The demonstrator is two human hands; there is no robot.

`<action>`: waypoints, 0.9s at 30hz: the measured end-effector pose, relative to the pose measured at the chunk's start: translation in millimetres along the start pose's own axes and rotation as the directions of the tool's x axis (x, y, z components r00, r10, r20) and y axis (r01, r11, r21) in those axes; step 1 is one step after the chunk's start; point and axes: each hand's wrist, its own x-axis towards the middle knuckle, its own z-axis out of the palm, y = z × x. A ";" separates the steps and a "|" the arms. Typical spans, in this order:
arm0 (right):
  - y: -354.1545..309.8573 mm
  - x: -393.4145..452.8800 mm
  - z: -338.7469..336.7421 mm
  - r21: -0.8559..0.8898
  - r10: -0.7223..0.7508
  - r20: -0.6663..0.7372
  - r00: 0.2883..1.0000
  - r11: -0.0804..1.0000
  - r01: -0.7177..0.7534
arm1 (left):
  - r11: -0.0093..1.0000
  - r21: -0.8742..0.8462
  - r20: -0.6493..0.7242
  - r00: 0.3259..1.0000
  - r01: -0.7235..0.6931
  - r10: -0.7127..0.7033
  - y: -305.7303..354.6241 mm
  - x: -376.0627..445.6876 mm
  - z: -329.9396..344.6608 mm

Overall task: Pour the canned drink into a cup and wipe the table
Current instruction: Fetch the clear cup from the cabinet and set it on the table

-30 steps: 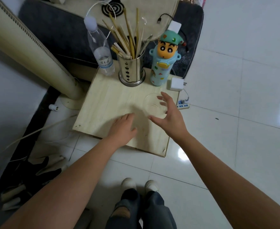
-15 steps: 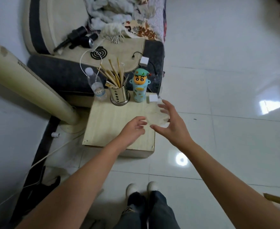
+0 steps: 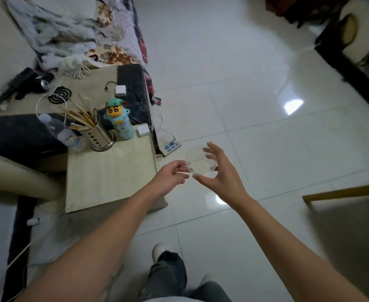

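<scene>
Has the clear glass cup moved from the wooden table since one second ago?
Yes. The clear cup, earlier standing on the wooden table, is now held by the right hand above the floor, past the table's right edge; the left hand touches it.

This is a lived-in room of a home, with a glossy white tiled floor (image 3: 233, 105) filling the right and centre of the frame. At the upper left a sofa or bed (image 3: 9, 131) with dark cushions carries a rumpled patterned blanket (image 3: 105, 35). Below it, left of centre, a small low wooden table (image 3: 111, 171) holds a metal chopstick holder (image 3: 99, 138), a plastic water bottle (image 3: 62, 132), a cartoon-figure flask (image 3: 119, 123) and a white charger (image 3: 143, 130).
</scene>
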 end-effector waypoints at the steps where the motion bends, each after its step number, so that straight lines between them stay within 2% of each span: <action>1: 7.0 -10.8 -12.3 0.011 0.019 -0.026 0.999 1.000 -0.018 | 1.000 0.015 0.028 1.000 -0.003 0.003 1.3 1.1 15.8; 9: 55.4 -110.8 -107.5 0.085 0.195 -0.261 0.946 0.980 -0.179 | 0.989 0.128 0.264 0.964 -0.069 0.032 15.8 0.6 150.0; 15: 78.0 -188.4 -156.2 0.138 0.319 -0.476 0.819 0.947 -0.289 | 0.970 0.193 0.495 0.868 -0.149 0.035 32.0 -11.7 242.0; 20: 92.1 -254.8 -173.7 0.201 0.428 -0.645 0.633 0.894 -0.400 | 0.940 0.264 0.663 0.749 -0.214 -0.016 33.6 -26.7 312.7; 27: 95.7 -353.8 -172.7 0.374 0.544 -0.790 0.282 0.792 -0.482 | 0.866 0.348 0.852 0.506 -0.359 -0.132 21.9 -69.4 401.4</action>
